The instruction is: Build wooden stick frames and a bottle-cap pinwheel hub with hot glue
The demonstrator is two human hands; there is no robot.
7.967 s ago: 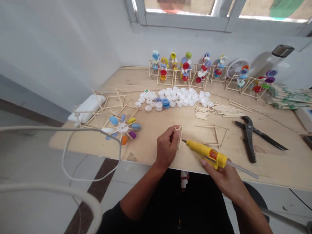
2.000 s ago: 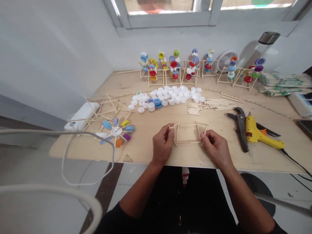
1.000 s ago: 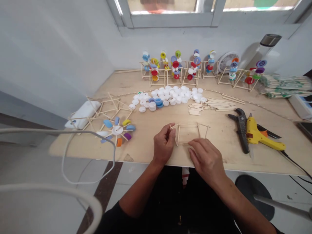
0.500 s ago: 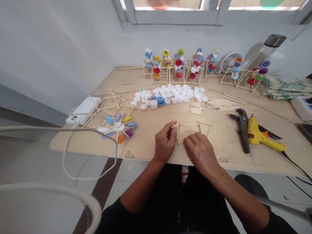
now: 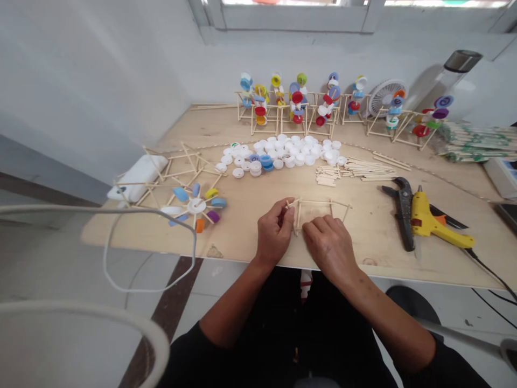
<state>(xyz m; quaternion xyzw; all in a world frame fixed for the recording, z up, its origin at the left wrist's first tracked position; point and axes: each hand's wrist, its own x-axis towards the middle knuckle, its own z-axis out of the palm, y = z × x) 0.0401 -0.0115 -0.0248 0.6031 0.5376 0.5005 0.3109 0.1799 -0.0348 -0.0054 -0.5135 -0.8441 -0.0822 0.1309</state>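
A small frame of thin wooden sticks (image 5: 315, 202) rests on the table in front of me. My left hand (image 5: 275, 229) pinches a stick end at the frame's left corner between thumb and fingers. Over the frame's near side lies my right hand (image 5: 330, 242), its fingers curled down on the sticks; the fingertips and whatever they grip are hidden. Left of my hands is a wheel of sticks with coloured bottle caps (image 5: 196, 206) around a white hub.
White bottle caps (image 5: 299, 151) and short sticks (image 5: 363, 170) lie beyond my hands. Finished cap-wheel stands (image 5: 297, 108) line the wall. To the right are black cutters (image 5: 403, 213) and a yellow glue gun (image 5: 424, 215). Stick frames (image 5: 188, 167) and a white cable (image 5: 191, 253) are left.
The camera view has tilted down slightly. Both hands stay at the stick frame with almost the same grip.
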